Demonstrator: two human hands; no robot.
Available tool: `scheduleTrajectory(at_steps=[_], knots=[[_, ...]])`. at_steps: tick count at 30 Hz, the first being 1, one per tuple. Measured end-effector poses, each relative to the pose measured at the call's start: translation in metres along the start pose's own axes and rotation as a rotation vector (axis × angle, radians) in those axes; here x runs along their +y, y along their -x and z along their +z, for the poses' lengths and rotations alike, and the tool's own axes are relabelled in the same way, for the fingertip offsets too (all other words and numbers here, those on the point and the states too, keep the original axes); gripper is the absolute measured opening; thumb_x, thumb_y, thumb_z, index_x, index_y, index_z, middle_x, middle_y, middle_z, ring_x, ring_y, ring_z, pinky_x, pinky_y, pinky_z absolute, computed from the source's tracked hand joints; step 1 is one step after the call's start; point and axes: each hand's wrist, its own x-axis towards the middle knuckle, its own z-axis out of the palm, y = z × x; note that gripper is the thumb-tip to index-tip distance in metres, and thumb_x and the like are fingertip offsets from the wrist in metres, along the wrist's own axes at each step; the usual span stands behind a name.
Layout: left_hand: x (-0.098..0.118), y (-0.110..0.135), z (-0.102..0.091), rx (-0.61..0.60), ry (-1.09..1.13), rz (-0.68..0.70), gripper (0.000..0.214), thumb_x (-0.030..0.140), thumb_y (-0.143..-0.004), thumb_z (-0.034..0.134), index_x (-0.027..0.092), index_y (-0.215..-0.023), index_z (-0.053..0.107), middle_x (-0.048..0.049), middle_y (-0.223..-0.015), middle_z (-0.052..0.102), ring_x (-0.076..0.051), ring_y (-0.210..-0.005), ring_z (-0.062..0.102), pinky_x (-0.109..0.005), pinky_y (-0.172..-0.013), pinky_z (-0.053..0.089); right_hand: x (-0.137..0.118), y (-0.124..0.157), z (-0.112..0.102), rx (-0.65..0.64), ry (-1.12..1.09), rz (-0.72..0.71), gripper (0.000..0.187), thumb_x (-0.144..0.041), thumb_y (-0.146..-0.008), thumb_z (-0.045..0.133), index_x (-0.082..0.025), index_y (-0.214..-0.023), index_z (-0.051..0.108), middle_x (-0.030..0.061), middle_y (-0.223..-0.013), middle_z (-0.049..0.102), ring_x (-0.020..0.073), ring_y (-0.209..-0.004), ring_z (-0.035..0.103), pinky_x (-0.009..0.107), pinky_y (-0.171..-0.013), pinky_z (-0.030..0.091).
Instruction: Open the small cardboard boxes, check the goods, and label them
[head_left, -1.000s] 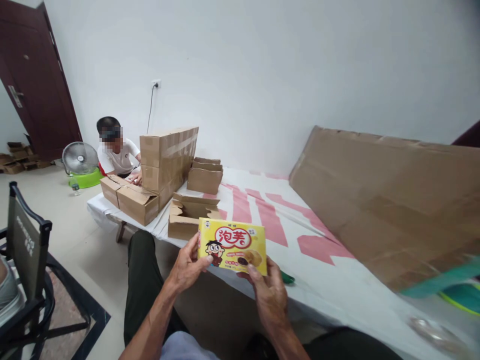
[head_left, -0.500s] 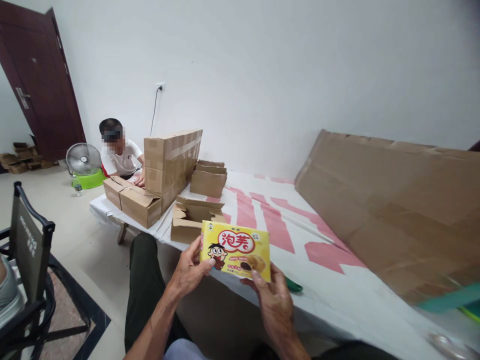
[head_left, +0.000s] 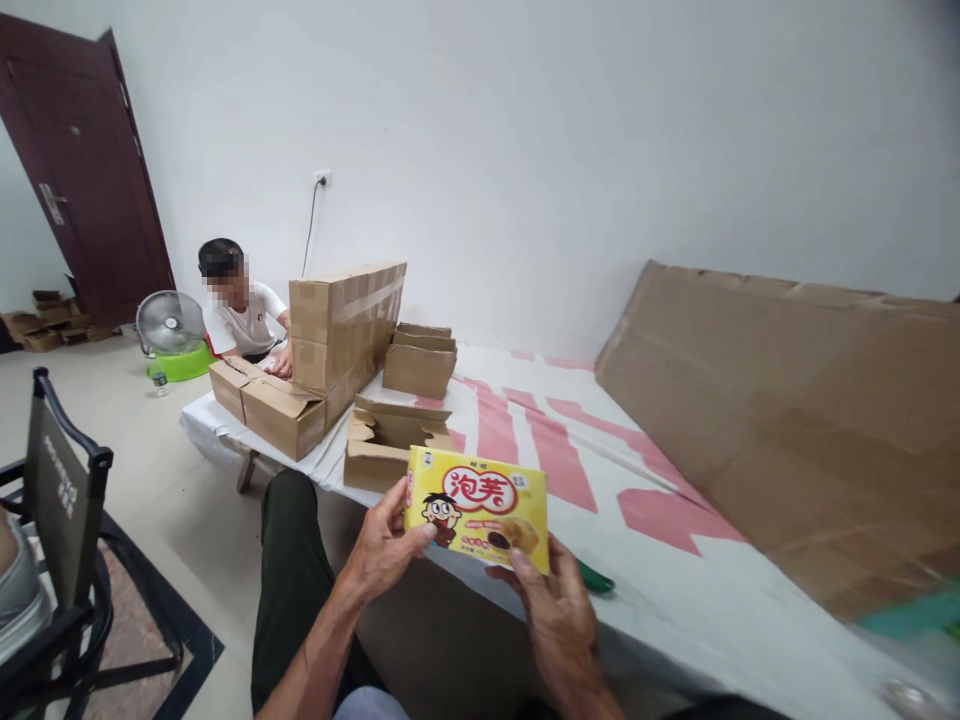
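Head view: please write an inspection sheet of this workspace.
Surface: white table cloth with pink stripes.
Job's things: yellow printed cardboard snack box, held up.
Clutter: open brown cardboard box; stack of taped brown cartons; large flat cardboard sheet; small green object, unclear.
Grippers: left hand and right hand both grip it.
Cables: black cable from wall socket.
Surroundings: person in white shirt, floor fan, dark folding chair, dark red door.

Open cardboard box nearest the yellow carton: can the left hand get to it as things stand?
Probably yes. The open cardboard box sits just beyond the left hand, nothing between them; but that hand's grip is on the yellow carton, shared with the right hand.
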Motion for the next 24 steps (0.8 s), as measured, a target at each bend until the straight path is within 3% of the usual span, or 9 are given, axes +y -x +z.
scheduleTrajectory(at_steps=[24], knots=[[0.0035,0.0038,0.0016,-0.016,0.018,0.018,0.098,0.059,-0.075,0.089,0.019,-0.157,0.053,-0.0173,-0.137,0.071,-0.022,-0.093,0.068,-0.021,-0.06,0.048,0.0036,0.0012,-0.0006,0.002,-0.017,0.024,0.071,-0.062,-0.067,0.089,-0.023,-0.122,0.065,0.0094,-0.122,0.072,0.0275,-0.098,0.071,0.033,-0.066,0.064]])
